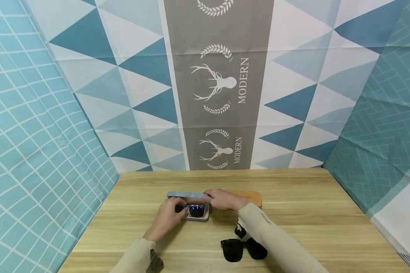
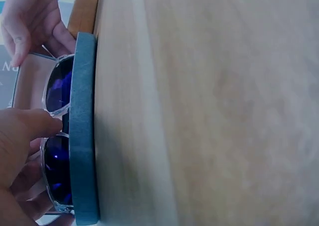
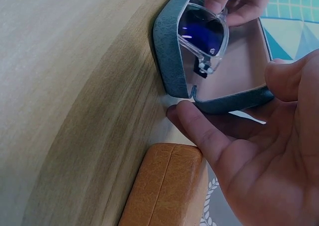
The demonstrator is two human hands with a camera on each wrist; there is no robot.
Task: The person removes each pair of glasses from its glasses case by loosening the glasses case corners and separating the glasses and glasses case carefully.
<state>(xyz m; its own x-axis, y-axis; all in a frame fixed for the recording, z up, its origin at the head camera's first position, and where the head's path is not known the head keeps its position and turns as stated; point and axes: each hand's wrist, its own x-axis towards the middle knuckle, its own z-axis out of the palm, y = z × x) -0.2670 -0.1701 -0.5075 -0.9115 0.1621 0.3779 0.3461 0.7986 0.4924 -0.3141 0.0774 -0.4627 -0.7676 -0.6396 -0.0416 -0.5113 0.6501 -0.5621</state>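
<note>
A blue-grey glasses case (image 2: 83, 136) stands with its lid (image 1: 182, 194) raised, showing a pale pink lining (image 3: 244, 56). Sunglasses (image 1: 196, 211) with a clear frame and dark blue lenses sit partly within its base. My left hand (image 1: 169, 216) pinches them at the bridge, thumb on the near side, as the left wrist view shows. With my right hand (image 3: 264, 141) I hold the lid at its right end, thumb at the rim and fingers behind and below it. The right fingertips (image 3: 187, 111) lie close to the hinge corner.
An orange-brown glasses case (image 3: 164, 186) lies closed just right of the blue-grey one, partly behind my right hand. Nearer on the wooden table (image 1: 140, 220) are black sunglasses (image 1: 233, 250) and a small black item with a yellow mark (image 1: 240, 230), beside my right sleeve. Patterned cloth walls surround the table.
</note>
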